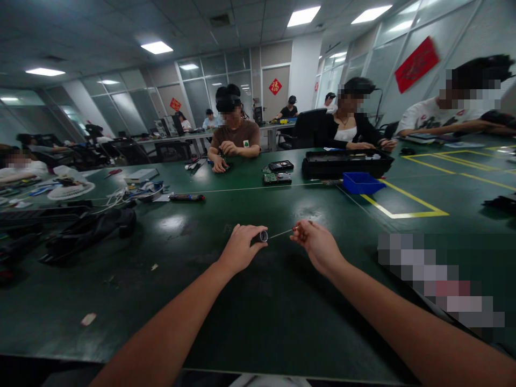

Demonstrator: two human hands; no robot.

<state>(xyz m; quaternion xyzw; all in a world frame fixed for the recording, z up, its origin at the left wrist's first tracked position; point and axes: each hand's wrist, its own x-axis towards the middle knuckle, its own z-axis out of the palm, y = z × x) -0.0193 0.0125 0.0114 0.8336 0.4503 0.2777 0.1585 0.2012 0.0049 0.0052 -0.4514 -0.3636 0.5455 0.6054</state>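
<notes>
Over the middle of the green table, my left hand [241,248] pinches a small dark cylinder [263,236] between thumb and fingers. Its round, glassy-looking end faces right. To the right, my right hand [316,244] is closed on the red end of a thin straight rod [281,234]; the kind of rod is too small to tell. The rod points left at the cylinder, and its tip is close to the round end. Whether they touch, I cannot tell. My right fingers partly hide the red end.
A red-and-black marker-like stick [187,198], circuard-board device [277,178], blue bin [362,183] and long black tray [346,164] lie farther back. Black plastic parts [91,231] and cables [121,196] are at left. Co-workers sit opposite; a blurred-out item [437,282] lies right.
</notes>
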